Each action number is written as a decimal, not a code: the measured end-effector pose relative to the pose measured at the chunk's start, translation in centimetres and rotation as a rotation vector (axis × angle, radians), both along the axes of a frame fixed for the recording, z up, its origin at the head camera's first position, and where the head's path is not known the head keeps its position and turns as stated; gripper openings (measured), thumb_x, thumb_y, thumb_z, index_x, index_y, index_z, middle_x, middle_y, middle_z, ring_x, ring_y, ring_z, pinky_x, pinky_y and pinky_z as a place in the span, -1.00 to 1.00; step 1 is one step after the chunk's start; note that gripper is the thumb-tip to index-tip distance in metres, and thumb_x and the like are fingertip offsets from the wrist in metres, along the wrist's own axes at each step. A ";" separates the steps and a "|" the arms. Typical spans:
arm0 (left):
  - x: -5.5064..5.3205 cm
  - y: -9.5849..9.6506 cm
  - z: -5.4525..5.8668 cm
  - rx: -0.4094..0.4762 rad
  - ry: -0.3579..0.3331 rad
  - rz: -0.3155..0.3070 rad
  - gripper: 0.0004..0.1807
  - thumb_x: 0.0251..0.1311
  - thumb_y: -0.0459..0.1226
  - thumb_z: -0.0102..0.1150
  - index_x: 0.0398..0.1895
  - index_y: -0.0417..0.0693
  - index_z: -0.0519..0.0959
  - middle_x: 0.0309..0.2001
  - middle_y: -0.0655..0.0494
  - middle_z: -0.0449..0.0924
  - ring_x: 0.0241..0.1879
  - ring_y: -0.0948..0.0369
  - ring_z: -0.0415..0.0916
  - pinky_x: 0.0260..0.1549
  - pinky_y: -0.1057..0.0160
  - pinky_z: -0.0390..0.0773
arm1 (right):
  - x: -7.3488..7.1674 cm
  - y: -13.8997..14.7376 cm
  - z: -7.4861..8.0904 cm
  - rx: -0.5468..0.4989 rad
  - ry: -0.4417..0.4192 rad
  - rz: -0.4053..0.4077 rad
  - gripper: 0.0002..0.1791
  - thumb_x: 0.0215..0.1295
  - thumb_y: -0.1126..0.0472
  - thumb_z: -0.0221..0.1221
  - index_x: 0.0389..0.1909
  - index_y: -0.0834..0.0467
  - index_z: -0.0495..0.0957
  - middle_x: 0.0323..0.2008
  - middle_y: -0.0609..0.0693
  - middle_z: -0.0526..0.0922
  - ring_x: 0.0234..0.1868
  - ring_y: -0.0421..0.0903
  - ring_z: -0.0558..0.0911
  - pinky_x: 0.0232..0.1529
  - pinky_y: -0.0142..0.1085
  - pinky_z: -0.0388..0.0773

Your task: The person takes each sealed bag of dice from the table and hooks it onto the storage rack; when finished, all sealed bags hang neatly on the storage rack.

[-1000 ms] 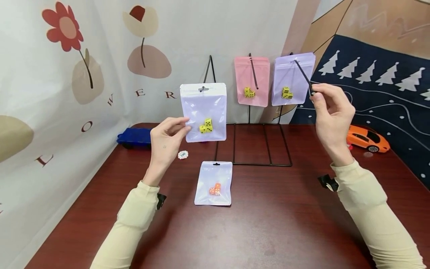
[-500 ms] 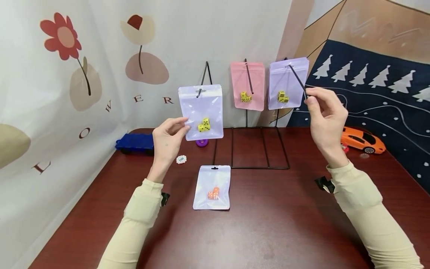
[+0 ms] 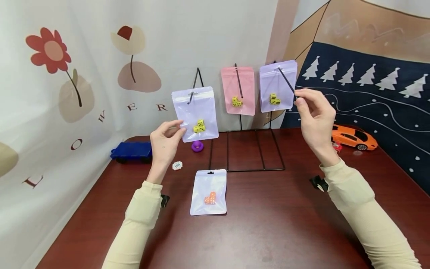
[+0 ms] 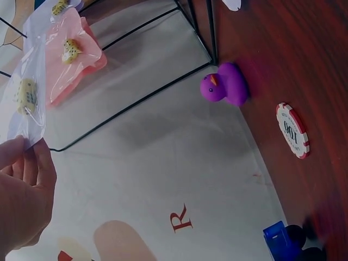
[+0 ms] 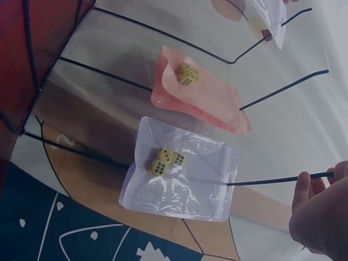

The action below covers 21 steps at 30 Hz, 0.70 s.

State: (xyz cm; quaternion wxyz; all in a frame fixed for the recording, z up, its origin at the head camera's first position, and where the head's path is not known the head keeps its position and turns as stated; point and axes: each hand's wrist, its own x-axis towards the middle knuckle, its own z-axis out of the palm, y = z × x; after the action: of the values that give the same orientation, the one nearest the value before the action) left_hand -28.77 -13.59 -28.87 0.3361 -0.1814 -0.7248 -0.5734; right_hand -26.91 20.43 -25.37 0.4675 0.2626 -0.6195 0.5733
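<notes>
In the head view my left hand [image 3: 164, 144] pinches the left edge of a lilac zip bag [image 3: 198, 132] with yellow dice [image 3: 199, 126] inside. The left prong [image 3: 192, 96] of a black wire rack [image 3: 250, 170] pokes through the bag's hang hole, its tip in front. My right hand [image 3: 315, 119] pinches the tip of the right prong [image 5: 261, 181], where another lilac bag [image 3: 279, 84] with yellow dice hangs. Between them, on the middle prong, hangs a pink bag [image 3: 238, 87] with yellow dice. A pale bag [image 3: 209, 183] with orange dice lies flat on the table.
On the table [image 3: 265, 224] stand a blue toy truck bed [image 3: 131, 151] at left and an orange toy car [image 3: 354, 137] at right. A purple rubber duck [image 4: 227, 85] and a poker chip [image 3: 177, 166] lie near the rack. Printed cloth hangs behind.
My left hand's bag has slid back along its prong, so more of the prong shows in front, and it tilts slightly. The right hand keeps pinching its prong tip. The head view has shifted.
</notes>
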 end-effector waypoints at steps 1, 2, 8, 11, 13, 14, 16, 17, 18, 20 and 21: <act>-0.2 0.0 0.0 0.001 -0.001 -0.001 -0.77 0.03 -0.57 0.29 -0.19 -0.44 0.62 -0.33 -0.30 0.56 -0.26 -0.07 0.64 -0.38 0.47 0.57 | 0.0 0.0 0.1 0.002 0.003 -0.002 -0.83 0.27 0.58 0.05 -0.16 0.57 0.52 -0.13 0.28 0.57 -0.20 -0.05 0.58 -0.02 -0.33 0.56; -0.3 0.0 0.1 0.002 -0.003 -0.002 -0.77 0.04 -0.57 0.28 -0.19 -0.45 0.62 -0.33 -0.30 0.56 -0.26 -0.06 0.64 -0.38 0.47 0.57 | 0.0 0.0 0.1 0.002 0.007 -0.003 -0.83 0.27 0.58 0.05 -0.16 0.56 0.52 -0.13 0.27 0.57 -0.20 -0.06 0.58 -0.03 -0.33 0.56; -2.9 -0.2 -0.4 0.028 -0.039 -0.008 -0.76 0.06 -0.49 0.32 -0.16 -0.33 0.65 -0.33 -0.17 0.57 -0.33 0.21 0.65 -0.40 0.48 0.57 | 0.1 0.1 0.4 -0.007 0.014 0.005 -0.83 0.27 0.58 0.05 -0.17 0.57 0.52 -0.13 0.25 0.57 -0.20 -0.05 0.58 -0.03 -0.33 0.57; -4.3 -0.3 -0.7 0.038 -0.056 0.009 -0.76 0.06 -0.43 0.35 -0.16 -0.23 0.68 -0.33 -0.07 0.58 -0.35 0.29 0.63 -0.42 0.47 0.57 | 0.2 0.1 0.3 -0.002 0.005 0.001 -0.83 0.27 0.58 0.04 -0.16 0.58 0.51 -0.12 0.27 0.56 -0.19 -0.06 0.58 -0.02 -0.34 0.57; -4.7 -0.2 -0.9 0.042 -0.074 0.024 -0.76 0.06 -0.40 0.36 -0.15 -0.20 0.69 -0.34 -0.03 0.58 -0.35 0.31 0.63 -0.44 0.48 0.56 | 0.2 0.2 0.2 0.008 -0.002 -0.009 -0.83 0.26 0.59 0.04 -0.16 0.58 0.51 -0.12 0.29 0.56 -0.17 -0.06 0.58 -0.01 -0.34 0.57; -4.8 -0.1 -0.9 0.044 -0.081 0.028 -0.76 0.06 -0.39 0.36 -0.15 -0.19 0.69 -0.34 -0.01 0.58 -0.35 0.31 0.63 -0.44 0.47 0.55 | 0.3 0.2 0.2 0.013 -0.004 -0.013 -0.83 0.26 0.60 0.05 -0.16 0.59 0.51 -0.11 0.30 0.55 -0.16 -0.05 0.58 0.00 -0.34 0.56; -5.1 0.0 -1.1 0.048 -0.097 0.036 -0.76 0.07 -0.37 0.36 -0.15 -0.17 0.69 -0.34 0.01 0.58 -0.34 0.30 0.63 -0.45 0.46 0.54 | 0.3 0.2 0.1 0.024 -0.009 -0.016 -0.83 0.25 0.61 0.05 -0.16 0.59 0.50 -0.11 0.31 0.55 -0.12 -0.04 0.57 0.02 -0.33 0.56; -5.2 0.0 -1.2 0.052 -0.106 0.039 -0.76 0.07 -0.37 0.36 -0.15 -0.16 0.69 -0.34 0.01 0.57 -0.34 0.29 0.62 -0.45 0.46 0.53 | 0.3 0.3 0.1 0.029 -0.010 -0.015 -0.83 0.24 0.61 0.05 -0.16 0.59 0.50 -0.10 0.31 0.55 -0.11 -0.03 0.57 0.03 -0.33 0.55; -5.4 0.1 -1.2 0.053 -0.113 0.042 -0.76 0.07 -0.37 0.36 -0.15 -0.16 0.69 -0.33 0.02 0.57 -0.33 0.29 0.63 -0.44 0.46 0.53 | 0.3 0.3 0.1 0.034 -0.011 -0.012 -0.83 0.24 0.62 0.06 -0.16 0.59 0.50 -0.10 0.31 0.55 -0.10 -0.02 0.56 0.04 -0.32 0.55; -5.7 0.1 -1.3 0.058 -0.121 0.047 -0.76 0.08 -0.37 0.36 -0.15 -0.16 0.69 -0.32 0.01 0.57 -0.32 0.27 0.63 -0.44 0.45 0.53 | 0.3 0.3 0.1 0.040 -0.013 -0.006 -0.82 0.23 0.62 0.06 -0.16 0.60 0.49 -0.10 0.31 0.54 -0.08 -0.02 0.56 0.05 -0.31 0.54; -5.9 0.1 -1.3 0.060 -0.124 0.048 -0.76 0.08 -0.38 0.35 -0.14 -0.16 0.69 -0.32 0.00 0.57 -0.32 0.27 0.63 -0.44 0.46 0.53 | 0.3 0.3 0.0 0.043 -0.014 -0.004 -0.82 0.23 0.62 0.06 -0.16 0.60 0.49 -0.10 0.32 0.54 -0.07 -0.02 0.56 0.05 -0.31 0.54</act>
State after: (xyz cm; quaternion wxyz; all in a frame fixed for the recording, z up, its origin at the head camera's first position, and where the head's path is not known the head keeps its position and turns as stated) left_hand -34.71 -13.47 -30.14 0.3095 -0.1181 -0.7308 -0.5968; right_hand -26.65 20.77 -25.33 0.4586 0.2675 -0.6355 0.5606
